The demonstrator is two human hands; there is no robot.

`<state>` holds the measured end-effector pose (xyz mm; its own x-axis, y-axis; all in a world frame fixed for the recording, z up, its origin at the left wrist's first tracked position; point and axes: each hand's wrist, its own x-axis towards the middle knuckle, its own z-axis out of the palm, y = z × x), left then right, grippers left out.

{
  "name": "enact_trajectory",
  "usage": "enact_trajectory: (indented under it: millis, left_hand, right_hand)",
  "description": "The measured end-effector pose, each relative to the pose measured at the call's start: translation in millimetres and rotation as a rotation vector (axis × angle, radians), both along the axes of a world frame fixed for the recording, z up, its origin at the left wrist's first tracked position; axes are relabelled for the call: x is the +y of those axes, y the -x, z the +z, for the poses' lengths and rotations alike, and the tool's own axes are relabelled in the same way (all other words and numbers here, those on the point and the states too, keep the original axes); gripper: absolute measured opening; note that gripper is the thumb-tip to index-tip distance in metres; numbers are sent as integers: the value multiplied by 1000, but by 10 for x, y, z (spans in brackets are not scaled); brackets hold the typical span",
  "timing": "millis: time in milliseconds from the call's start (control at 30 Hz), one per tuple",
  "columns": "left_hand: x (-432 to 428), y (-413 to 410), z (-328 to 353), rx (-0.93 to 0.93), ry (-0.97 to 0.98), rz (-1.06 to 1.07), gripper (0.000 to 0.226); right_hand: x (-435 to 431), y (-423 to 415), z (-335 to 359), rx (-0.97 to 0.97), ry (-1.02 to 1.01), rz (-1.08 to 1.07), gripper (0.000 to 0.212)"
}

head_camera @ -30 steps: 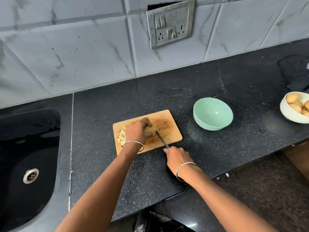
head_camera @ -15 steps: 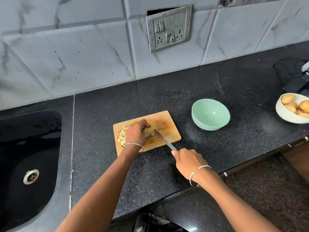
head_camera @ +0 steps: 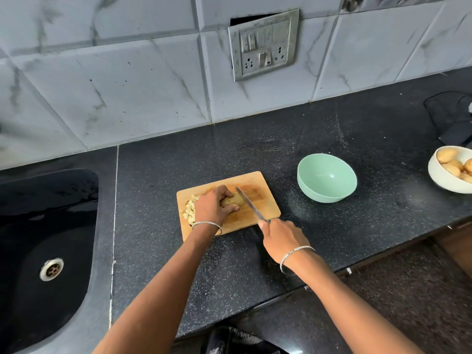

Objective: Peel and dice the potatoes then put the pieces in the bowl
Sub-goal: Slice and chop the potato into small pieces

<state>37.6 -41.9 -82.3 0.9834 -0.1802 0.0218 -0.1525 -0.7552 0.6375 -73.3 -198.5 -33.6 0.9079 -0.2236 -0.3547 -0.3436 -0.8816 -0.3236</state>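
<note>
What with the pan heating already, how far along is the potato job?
Done: a pile of diced pieces lies at the left end of the board. In hand: the left hand holds a potato on the board while the right hand sets the knife against it. Left: the green bowl is empty, and the white bowl holds more whole potatoes.

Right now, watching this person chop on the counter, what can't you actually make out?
All in the head view:
potato: mostly under the left hand, so how much is cut is hidden.
knife: handle buried in the right hand; only the blade shows.
diced pieces: partly behind the left hand, too small to count.
white bowl: cut off by the right edge, so its contents can't be counted.
</note>
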Motion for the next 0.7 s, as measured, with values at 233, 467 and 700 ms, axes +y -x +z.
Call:
enact_trajectory:
  millis: [233, 467, 700]
  left_hand:
    - [3, 2, -38, -8, 6, 20, 36]
    - [0, -32, -95, 11, 50, 42, 35]
    - [17, -82, -141, 23, 74, 44, 35]
  right_hand:
    - [115, -117, -59, -8, -12, 15, 50]
    - [151, -189, -119, -21, -12, 17, 46]
    - [396, -505, -213, -30, -16, -15, 44]
